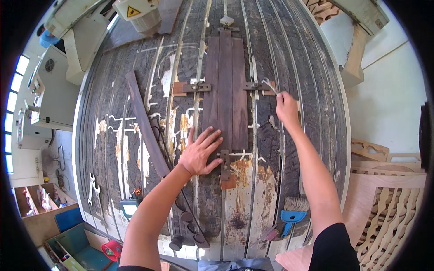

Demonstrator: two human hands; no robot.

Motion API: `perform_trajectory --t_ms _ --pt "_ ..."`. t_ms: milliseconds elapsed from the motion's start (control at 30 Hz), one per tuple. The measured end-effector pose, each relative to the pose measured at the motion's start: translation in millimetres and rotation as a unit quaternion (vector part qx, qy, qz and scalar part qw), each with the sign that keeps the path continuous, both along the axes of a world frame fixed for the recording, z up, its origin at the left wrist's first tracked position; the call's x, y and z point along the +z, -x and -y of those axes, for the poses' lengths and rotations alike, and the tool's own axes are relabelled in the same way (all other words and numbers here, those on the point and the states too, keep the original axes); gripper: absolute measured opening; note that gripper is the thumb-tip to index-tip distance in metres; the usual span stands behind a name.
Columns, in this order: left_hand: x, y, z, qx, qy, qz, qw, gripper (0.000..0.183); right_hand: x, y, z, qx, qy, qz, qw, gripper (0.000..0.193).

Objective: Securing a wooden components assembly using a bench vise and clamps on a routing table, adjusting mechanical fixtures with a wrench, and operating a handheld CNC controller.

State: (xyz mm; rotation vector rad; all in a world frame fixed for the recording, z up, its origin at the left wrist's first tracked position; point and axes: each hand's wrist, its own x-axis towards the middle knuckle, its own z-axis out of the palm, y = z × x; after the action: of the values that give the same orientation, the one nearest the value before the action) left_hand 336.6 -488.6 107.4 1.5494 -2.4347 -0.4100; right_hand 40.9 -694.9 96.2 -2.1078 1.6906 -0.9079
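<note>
Several dark wooden boards (225, 95) lie side by side, lengthwise, on the slotted machine bed (113, 158). My left hand (200, 151) rests with spread fingers at their near left end, its thumb close to the near metal clamp (225, 165). My right hand (287, 108) is closed round a wrench (270, 84), whose head is at the bolt of the right clamp (254, 86). A left clamp (194, 87) presses on a wooden block beside the boards. At the far end sits another clamp (227, 29).
A loose dark wooden strip (147, 126) lies left of the boards. Two wrenches (93, 189), a device with a screen (130, 207) and a blue brush (291, 214) are on the near part of the bed. A machine head (138, 18) hangs at the far left; carved panels (389, 212) stand right.
</note>
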Motion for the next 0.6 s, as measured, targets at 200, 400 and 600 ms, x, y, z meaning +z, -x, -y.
perform_trajectory --t_ms 200,400,600 --pt "23 35 86 0.033 0.123 -0.148 0.981 0.042 2 2 18 -0.033 -0.016 0.028 0.999 0.026" --pt "-2 48 249 0.148 0.181 -0.065 0.970 0.052 3 -35 72 -0.009 0.063 0.059 0.996 0.021" --pt "-26 25 317 0.198 0.081 0.081 0.974 0.068 -7 -48 125 -0.025 0.057 -0.038 0.997 0.022"
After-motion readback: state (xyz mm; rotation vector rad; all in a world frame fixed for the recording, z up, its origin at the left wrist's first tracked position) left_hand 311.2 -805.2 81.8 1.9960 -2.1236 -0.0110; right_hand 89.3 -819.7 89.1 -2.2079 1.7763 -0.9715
